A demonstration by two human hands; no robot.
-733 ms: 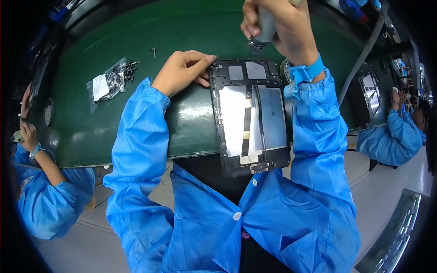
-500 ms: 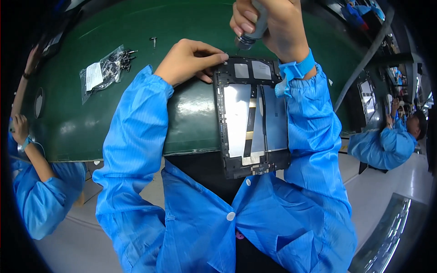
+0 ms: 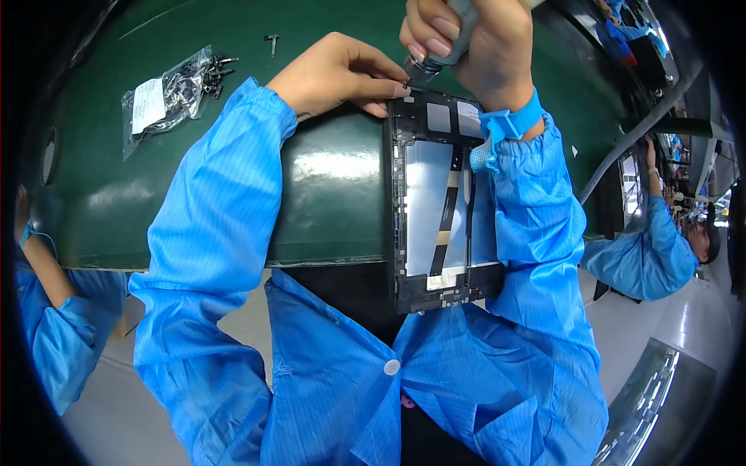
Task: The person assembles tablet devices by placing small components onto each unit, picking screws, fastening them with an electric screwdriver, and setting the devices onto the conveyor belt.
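Note:
An opened tablet (image 3: 427,194) with a black frame, silvery panels and a dark ribbon cable lies face up, its near end reaching past the table edge. In my right hand (image 3: 486,46) is a grey electric screwdriver (image 3: 460,35), angled down with its metal nose (image 3: 422,71) at the tablet's far left corner. At that same corner, the thumb and fingers of my left hand (image 3: 342,78) are pinched together. A tiny dark bit shows by the fingertips, but what they hold is too small to make out. The screwdriver's very tip is hidden.
A clear plastic bag (image 3: 167,101) of small black parts with a white label lies left on the green table (image 3: 326,210). Beyond it sits one loose small T-shaped part (image 3: 272,45). A grey cable (image 3: 641,128) runs along the right. Blue-sleeved people (image 3: 649,252) work on either side.
The tablet has shifted a little to the right in view, and both hands with it. The screwdriver's nose is now closer to my left fingertips at the corner.

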